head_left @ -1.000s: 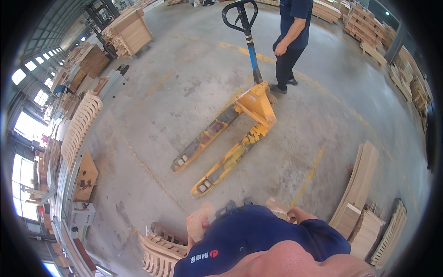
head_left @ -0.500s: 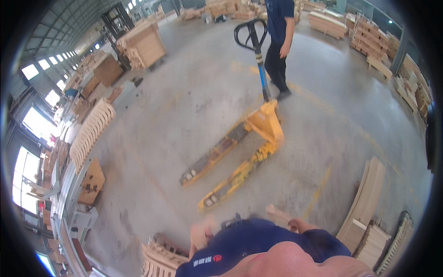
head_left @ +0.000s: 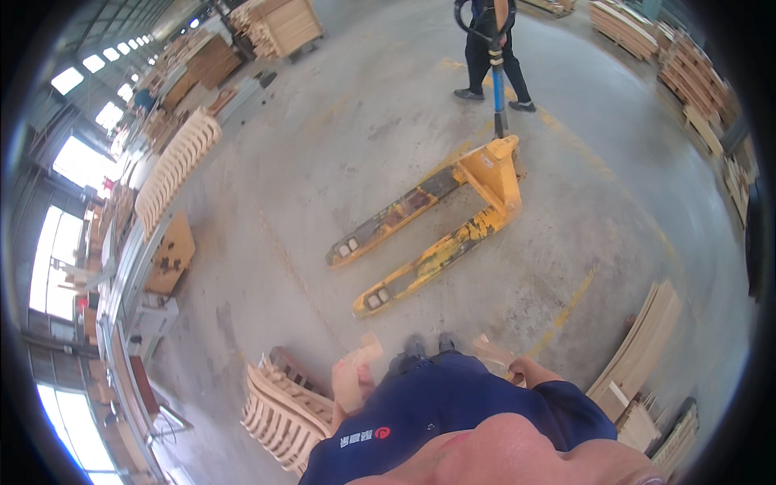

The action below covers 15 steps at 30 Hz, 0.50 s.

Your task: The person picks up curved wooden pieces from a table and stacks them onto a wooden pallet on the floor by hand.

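Wooden pieces (head_left: pixel 356 368), 1 per hand, sit at waist height: left hand (head_left: pixel 349 386) fingers wrap 1, right hand (head_left: pixel 517 368) grips another (head_left: pixel 495 349); the yellow pallet jack (head_left: pixel 436 226) has rolled farther off.

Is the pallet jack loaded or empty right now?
Empty. Both yellow forks of the pallet jack lie bare on the concrete floor, with no pallet or wood on them. Another person holds its handle.

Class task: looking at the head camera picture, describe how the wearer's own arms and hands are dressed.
Both forearms are bare. The left hand and right hand wear no gloves. The short-sleeved navy blue shirt has a small red and white chest emblem. No watch or wristband shows.
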{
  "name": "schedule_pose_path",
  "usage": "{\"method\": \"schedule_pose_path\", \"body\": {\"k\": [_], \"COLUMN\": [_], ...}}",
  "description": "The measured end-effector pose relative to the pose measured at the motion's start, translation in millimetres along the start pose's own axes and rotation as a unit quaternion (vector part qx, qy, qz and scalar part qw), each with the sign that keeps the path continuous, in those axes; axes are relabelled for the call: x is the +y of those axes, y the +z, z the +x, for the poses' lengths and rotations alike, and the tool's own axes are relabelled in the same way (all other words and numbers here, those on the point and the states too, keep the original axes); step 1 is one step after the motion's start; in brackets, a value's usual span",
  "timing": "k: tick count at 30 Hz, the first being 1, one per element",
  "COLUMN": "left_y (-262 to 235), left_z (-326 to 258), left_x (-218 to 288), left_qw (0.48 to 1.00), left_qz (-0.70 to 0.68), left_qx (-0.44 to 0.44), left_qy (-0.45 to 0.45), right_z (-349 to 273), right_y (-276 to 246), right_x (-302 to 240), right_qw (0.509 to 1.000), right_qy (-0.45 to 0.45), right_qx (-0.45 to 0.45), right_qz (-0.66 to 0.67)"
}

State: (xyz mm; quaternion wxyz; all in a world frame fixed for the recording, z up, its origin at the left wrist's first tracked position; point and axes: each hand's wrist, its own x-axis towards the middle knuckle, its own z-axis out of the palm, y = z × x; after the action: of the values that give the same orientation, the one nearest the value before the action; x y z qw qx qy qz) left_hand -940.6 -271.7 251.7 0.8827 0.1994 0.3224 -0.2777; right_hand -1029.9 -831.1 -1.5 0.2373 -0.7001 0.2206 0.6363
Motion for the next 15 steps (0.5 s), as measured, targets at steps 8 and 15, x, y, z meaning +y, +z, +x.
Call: {"method": "schedule_pose_path", "body": {"k": [8,15], "left_y": [-26,-95], "left_z": [-31,-57], "left_x": [-34,-66], "left_qw": [0.976,0.973], "left_qz": [-0.214,-0.203], "left_qx": [0.036,-0.031], "left_qy": [-0.003,0.101], "right_z": [16,-40], "right_y": [-6,1], "right_x": [37,58], "right_qw": [0.978,0.965], "right_qy": [-0.088,-0.176], "right_qx": [-0.06,0.045], "right_qz": [-0.179,-0.191]}}
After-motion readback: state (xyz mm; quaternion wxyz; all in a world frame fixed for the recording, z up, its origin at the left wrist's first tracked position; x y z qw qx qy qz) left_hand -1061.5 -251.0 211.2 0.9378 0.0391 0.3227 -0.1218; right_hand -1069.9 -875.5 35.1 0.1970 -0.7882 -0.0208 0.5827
